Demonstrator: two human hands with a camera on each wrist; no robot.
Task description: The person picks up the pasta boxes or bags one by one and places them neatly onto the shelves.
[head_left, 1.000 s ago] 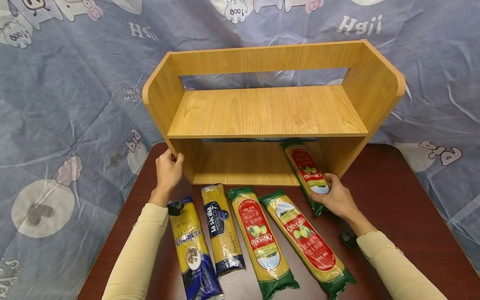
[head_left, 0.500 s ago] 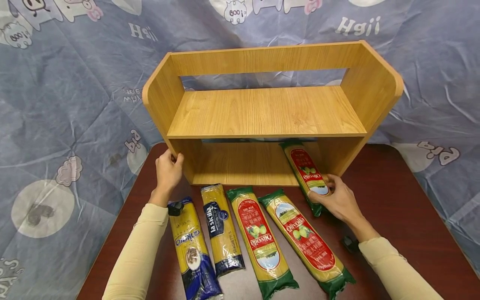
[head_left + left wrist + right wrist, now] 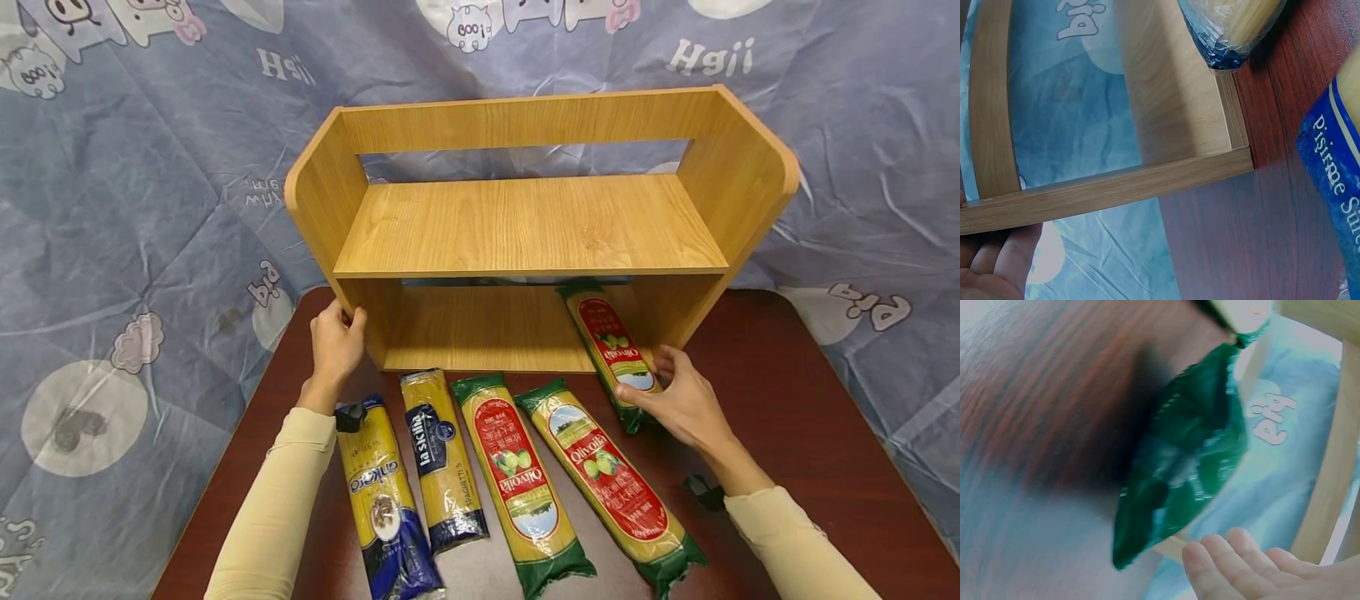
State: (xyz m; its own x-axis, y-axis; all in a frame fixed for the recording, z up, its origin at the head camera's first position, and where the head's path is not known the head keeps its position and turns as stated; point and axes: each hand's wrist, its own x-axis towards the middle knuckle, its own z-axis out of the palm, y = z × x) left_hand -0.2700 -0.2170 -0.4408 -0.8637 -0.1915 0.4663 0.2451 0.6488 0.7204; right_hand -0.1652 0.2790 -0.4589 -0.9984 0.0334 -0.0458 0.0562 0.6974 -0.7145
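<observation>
My left hand (image 3: pixel 337 343) grips the front edge of the left side panel of a two-tier wooden shelf (image 3: pixel 540 221). In the left wrist view, fingers (image 3: pixel 1017 256) lie against the panel's outer side. At the shelf's lower right, a green-ended Olivoilà spaghetti pack (image 3: pixel 611 346) lies partly on the bottom board, its near end sticking out over the front. My right hand (image 3: pixel 686 404) is at that near end, thumb touching or just over the pack, fingers loosened at its right side. The right wrist view shows the pack's green end (image 3: pixel 1185 456) apart from the extended fingers (image 3: pixel 1241 562).
On the dark red table (image 3: pixel 817 467), in front of the shelf, lie an Ankara pack (image 3: pixel 386 492), a La Sicilia pack (image 3: pixel 446 458) and two more Olivoilà packs, one in the middle (image 3: pixel 517 475) and one slanting right (image 3: pixel 611 479). A patterned blue cloth (image 3: pixel 165 208) hangs behind.
My right hand has loosened from the Olivoilà pack, its fingers spreading and drawing slightly right. The pack stays almost in place. My left hand keeps its hold on the shelf.
</observation>
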